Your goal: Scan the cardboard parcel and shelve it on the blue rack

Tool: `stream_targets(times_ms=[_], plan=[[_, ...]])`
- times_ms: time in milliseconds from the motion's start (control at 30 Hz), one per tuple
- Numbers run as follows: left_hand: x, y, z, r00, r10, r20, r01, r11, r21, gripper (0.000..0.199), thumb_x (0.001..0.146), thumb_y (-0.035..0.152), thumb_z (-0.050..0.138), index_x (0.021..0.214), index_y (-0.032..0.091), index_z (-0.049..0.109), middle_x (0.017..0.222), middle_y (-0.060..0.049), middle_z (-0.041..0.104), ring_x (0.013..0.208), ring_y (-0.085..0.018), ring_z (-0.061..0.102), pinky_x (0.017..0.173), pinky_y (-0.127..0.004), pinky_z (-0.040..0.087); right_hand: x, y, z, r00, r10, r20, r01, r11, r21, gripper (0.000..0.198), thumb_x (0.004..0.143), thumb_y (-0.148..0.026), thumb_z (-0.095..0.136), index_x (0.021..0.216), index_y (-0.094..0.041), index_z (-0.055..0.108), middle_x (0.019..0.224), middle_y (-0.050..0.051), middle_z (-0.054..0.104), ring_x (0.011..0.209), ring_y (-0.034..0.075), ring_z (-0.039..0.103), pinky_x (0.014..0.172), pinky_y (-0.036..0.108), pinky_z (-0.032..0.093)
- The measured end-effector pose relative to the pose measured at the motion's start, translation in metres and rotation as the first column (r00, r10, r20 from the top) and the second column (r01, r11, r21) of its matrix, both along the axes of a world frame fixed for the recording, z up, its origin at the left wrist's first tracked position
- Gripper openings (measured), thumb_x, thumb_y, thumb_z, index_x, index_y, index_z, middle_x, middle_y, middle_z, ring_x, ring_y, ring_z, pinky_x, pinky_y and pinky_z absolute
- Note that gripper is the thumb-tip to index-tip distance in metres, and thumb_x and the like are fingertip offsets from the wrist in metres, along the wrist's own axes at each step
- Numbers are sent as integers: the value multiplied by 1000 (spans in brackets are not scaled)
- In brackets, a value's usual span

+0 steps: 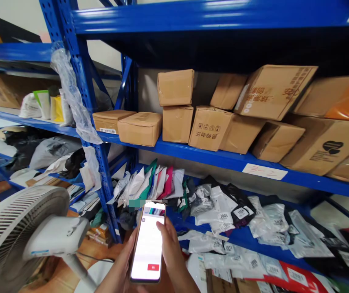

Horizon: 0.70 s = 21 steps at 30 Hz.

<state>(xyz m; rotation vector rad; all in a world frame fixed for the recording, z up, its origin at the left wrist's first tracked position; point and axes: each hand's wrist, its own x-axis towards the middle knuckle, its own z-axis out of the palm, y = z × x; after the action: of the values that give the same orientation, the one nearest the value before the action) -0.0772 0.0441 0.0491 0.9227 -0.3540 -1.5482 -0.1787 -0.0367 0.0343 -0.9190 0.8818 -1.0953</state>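
Left hand (122, 264): cradling the phone (148, 242) upright.
Right hand (171, 252): fingers wrapped on phone's edge, thumb on screen.
Progress: screen being checked; shelf's bagged parcels (223, 211) untouched.

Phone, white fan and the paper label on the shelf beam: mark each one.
phone (148, 246): head view, middle of lit screen.
white fan (12, 228): head view, rear grille.
paper label (264, 171): head view, its centre.
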Motion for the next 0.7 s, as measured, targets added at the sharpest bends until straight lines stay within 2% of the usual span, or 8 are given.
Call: stream_targets(times_ms=[67, 167, 267, 400, 567, 700], plan=[[0, 0, 3, 999, -8, 46, 7, 1000, 14, 92, 80, 57, 68, 154, 22, 26, 147, -12, 48, 112, -36, 64, 35, -22, 47, -1, 1, 3, 1000, -3, -13, 3, 1000, 10, 36, 69, -49, 60, 91, -21, 64, 89, 5, 75, 85, 29, 67, 78, 39, 50], [1, 0, 5, 997, -2, 77, -1, 999, 34, 93, 79, 55, 70, 154, 23, 24, 147, -12, 48, 109, -36, 65, 38, -23, 51, -2, 4, 9, 997, 48, -55, -48, 999, -1, 44, 63, -40, 59, 102, -20, 61, 94, 5, 76, 86, 30, 67, 77, 39, 51], [2, 0, 2, 998, 20, 64, -22, 999, 29, 94, 78, 54, 71, 154, 24, 25, 148, -12, 47, 109, -36, 65, 37, -22, 51, 0, 6, 11, 994, 73, -79, -76, 997, -33, 52, 60, -37, 57, 109, -20, 57, 102, 7, 75, 92, 31, 67, 82, 41, 51], [3, -1, -2, 999, 10, 33, -11, 999, 38, 95, 75, 57, 74, 153, 26, 29, 147, -13, 48, 104, -37, 67, 36, -22, 50, 3, 6, 10, 995, 71, -67, -72, 997, -25, 53, 57, -33, 56, 108, -20, 55, 101, 7, 75, 94, 31, 67, 84, 42, 51], [7, -3, -5, 1000, 10, 12, -10, 999, 35, 88, 77, 57, 72, 150, 24, 36, 145, -13, 51, 110, -40, 64, 38, -28, 54, -2, 6, 2, 977, 205, 63, -202, 978, -51, 59, 65, -33, 55, 122, -17, 51, 115, 9, 73, 102, 30, 65, 87, 42, 48], [10, -5, -7, 1000, -11, 23, 10, 1000, 27, 94, 77, 59, 71, 153, 23, 29, 138, -16, 57, 102, -39, 67, 39, -28, 54, -12, 9, -6, 966, 252, -63, -256, 964, -75, 59, 71, -34, 59, 126, -16, 50, 125, 13, 68, 113, 33, 62, 95, 45, 45]])
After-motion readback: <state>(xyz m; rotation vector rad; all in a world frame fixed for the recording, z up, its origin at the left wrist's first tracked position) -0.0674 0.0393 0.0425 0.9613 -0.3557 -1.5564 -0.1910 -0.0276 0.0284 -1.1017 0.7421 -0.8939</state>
